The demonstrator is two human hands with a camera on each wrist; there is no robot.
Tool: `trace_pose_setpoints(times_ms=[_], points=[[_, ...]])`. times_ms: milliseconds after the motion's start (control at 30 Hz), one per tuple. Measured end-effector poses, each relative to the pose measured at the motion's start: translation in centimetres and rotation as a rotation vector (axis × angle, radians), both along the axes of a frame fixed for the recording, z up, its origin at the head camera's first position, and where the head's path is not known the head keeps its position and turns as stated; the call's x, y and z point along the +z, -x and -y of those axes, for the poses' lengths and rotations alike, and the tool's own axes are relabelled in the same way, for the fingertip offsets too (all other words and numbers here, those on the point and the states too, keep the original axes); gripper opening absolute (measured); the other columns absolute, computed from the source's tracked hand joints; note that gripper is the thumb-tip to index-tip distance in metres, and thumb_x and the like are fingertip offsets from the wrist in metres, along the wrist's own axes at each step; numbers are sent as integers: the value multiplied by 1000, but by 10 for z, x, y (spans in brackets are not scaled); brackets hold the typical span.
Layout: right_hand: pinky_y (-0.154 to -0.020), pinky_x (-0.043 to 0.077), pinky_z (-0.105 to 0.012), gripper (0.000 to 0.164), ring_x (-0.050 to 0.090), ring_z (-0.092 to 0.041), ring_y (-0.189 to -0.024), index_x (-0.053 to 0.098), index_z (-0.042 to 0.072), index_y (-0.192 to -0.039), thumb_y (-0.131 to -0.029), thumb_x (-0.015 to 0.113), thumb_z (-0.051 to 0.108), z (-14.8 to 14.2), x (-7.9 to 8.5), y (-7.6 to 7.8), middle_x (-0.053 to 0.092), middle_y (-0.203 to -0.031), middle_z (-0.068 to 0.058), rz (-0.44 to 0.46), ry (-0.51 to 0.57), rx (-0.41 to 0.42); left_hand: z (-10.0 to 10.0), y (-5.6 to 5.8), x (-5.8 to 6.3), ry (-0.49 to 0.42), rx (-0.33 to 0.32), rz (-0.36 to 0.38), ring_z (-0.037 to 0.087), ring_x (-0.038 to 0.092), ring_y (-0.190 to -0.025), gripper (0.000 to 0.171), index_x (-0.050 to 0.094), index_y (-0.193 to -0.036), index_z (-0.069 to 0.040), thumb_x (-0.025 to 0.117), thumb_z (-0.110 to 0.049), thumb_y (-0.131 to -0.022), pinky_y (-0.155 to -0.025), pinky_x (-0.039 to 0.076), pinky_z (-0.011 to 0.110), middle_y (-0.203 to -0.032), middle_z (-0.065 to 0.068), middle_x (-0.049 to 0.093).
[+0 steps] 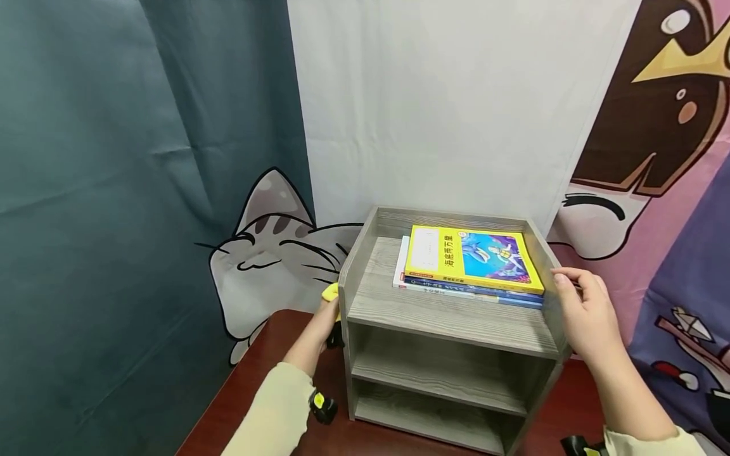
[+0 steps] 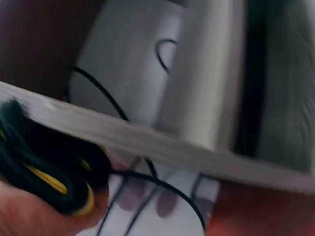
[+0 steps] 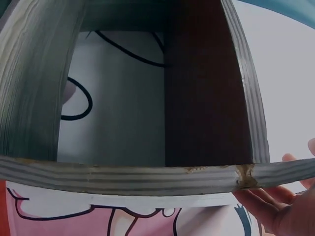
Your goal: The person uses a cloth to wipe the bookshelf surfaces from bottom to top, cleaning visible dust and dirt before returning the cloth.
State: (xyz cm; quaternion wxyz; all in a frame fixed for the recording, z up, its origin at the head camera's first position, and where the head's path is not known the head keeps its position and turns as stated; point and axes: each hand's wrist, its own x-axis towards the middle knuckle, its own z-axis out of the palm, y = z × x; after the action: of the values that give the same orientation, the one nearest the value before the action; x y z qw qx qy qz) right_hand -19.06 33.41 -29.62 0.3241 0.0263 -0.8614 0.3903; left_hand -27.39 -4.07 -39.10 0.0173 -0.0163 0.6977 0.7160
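A small grey wood-grain shelf unit (image 1: 439,323) stands between my hands. My left hand (image 1: 316,323) is at its left side, gripping a folded dark cloth (image 2: 59,164) with yellow parts, right beside the side panel's edge in the left wrist view. Much of that hand is hidden. At the upper part of the right side panel, my right hand (image 1: 587,310) holds the edge; fingers (image 3: 261,204) show on both sides of it in the right wrist view. On the top board lies a stack of books: a yellow book (image 1: 476,256) uppermost, blue and white ones below.
The unit stands on a red-brown table (image 1: 251,392). Behind hang a white curtain (image 1: 456,114), a dark green curtain (image 1: 114,221) and cartoon-printed cloth (image 1: 621,209). Two lower compartments face me. A chipped brown spot (image 3: 246,174) marks the panel edge by my right hand.
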Motion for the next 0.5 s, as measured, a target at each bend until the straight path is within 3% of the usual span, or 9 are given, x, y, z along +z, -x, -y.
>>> trace_pose_setpoints(times_ms=[67, 200, 333, 400, 500], points=[[-72, 30, -17, 34, 33, 11, -88, 50, -4, -119, -98, 40, 21, 1, 1, 1, 44, -107, -13, 4, 20, 2, -1, 1, 13, -60, -14, 13, 16, 53, -74, 40, 38, -124, -5, 43, -32, -95, -66, 47, 30, -90, 9, 53], [-75, 30, -12, 36, 37, 10, -91, 45, -5, -121, -98, 41, 23, 3, 1, 2, 44, -109, 4, 12, 76, 12, -1, 3, 61, -165, -5, -23, 11, 53, -60, 30, 41, -117, -7, 46, -27, -94, -56, 47, 26, -76, 2, 53], [-75, 31, -11, 37, 40, 9, -91, 45, -4, -120, -98, 42, 25, 3, 0, 2, 41, -104, 15, 11, 105, 15, 0, 2, 105, -163, 15, -97, 8, 50, -62, 31, 38, -115, -8, 48, -28, -94, -57, 43, 22, -80, 1, 50], [-75, 31, -12, 36, 40, 8, -91, 45, -3, -120, -98, 42, 25, 3, 1, 1, 41, -104, 16, 15, 112, 11, 0, 2, 113, -152, 11, -105, 8, 50, -65, 35, 36, -119, -7, 48, -27, -94, -60, 43, 21, -84, 3, 48], [-75, 31, -13, 37, 39, 8, -91, 44, -3, -121, -98, 41, 26, 4, 2, 1, 42, -106, 12, 25, 111, -5, 0, 4, 109, -147, 8, -82, 9, 51, -69, 35, 36, -121, -7, 48, -26, -95, -63, 44, 21, -87, 3, 49]])
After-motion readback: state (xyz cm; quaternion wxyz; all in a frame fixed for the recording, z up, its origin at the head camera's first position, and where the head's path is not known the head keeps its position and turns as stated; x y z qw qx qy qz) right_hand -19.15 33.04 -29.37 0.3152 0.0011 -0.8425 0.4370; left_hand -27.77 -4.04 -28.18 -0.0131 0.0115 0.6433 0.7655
